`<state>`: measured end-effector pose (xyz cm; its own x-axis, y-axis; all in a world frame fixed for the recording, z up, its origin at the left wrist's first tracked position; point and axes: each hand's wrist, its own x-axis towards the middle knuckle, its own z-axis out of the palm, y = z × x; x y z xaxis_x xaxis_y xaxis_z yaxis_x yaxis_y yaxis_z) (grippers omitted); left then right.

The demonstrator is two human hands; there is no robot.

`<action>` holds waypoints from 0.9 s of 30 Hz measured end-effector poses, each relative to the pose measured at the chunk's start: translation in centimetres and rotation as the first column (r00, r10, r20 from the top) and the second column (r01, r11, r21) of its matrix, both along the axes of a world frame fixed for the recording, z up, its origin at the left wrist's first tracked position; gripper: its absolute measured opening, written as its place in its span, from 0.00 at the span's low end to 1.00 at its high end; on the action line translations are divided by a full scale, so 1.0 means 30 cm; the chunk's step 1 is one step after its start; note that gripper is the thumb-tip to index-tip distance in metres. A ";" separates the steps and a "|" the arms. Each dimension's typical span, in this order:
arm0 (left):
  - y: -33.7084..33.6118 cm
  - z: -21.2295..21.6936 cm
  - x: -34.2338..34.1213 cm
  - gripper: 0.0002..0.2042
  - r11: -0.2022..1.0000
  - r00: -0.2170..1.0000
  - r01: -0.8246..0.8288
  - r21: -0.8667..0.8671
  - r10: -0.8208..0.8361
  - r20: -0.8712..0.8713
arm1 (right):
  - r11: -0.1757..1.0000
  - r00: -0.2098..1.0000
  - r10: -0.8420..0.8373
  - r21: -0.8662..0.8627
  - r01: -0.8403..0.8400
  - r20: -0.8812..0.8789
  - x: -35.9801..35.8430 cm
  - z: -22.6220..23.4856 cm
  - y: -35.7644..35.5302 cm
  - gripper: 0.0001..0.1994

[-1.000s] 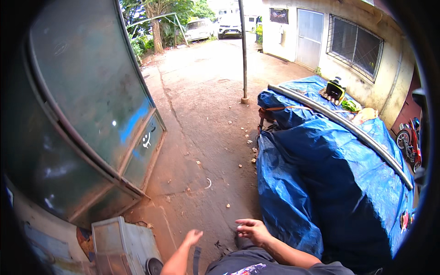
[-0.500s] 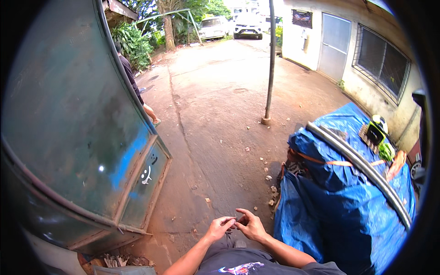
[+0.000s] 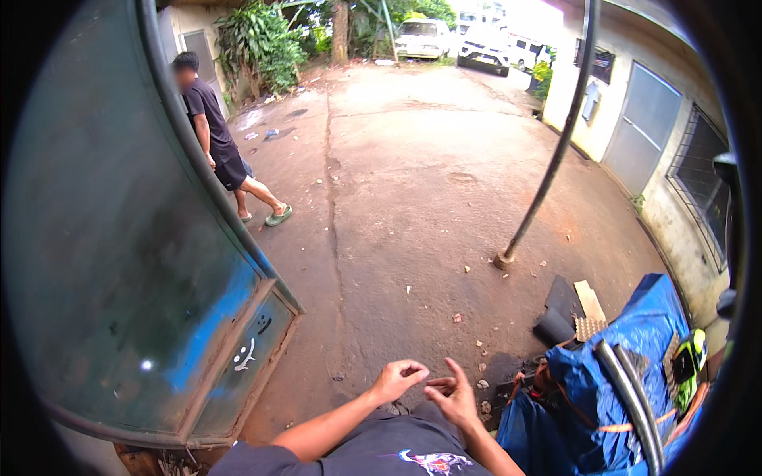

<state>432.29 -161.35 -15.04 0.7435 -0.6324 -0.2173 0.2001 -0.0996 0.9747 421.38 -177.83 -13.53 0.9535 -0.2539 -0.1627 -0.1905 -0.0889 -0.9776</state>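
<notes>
Low in front of my dark shirt [image 3: 373,452], my left hand [image 3: 399,381] has its fingers curled toward the thumb in a loose pinch. Whatever may be between those fingertips is too small to make out. Just to its right, my right hand [image 3: 455,399] has its index finger raised away from the thumb, and nothing shows in it. A narrow gap separates the two hands.
A green metal panel [image 3: 103,206] with blue paint stands on the left. Beyond its edge walks a person [image 3: 214,131] in dark clothes. A metal post [image 3: 548,166] rises ahead. A blue tarp [image 3: 647,313] covers a pile, with grey pipes [image 3: 635,397] on top.
My hands have moved apart slightly, and the right index finger is raised. The view has swung, bringing more of the walking person into sight and pushing the tarp-covered pile lower right.
</notes>
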 end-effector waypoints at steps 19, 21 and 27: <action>-0.186 -0.018 1.748 0.13 0.826 0.806 -0.511 -0.240 0.362 -0.469 | 0.745 0.761 0.600 -0.175 -0.644 -0.248 2.374 -0.041 -0.412 0.28; -0.135 -0.053 1.873 0.13 0.759 0.737 -0.616 -0.210 0.462 -0.493 | 0.682 0.722 0.651 -0.239 -0.692 -0.234 2.653 -0.064 -0.352 0.28; -0.011 -0.174 2.329 0.12 0.685 0.690 -0.690 -0.234 0.525 -0.499 | 0.476 0.609 0.751 -0.429 -0.768 -0.256 3.262 -0.345 -0.129 0.29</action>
<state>502.17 -161.70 -20.25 0.9018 -0.1530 -0.4042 0.4202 0.5294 0.7370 519.23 -181.69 -23.88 0.8077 0.5208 -0.2762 0.1484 -0.6330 -0.7598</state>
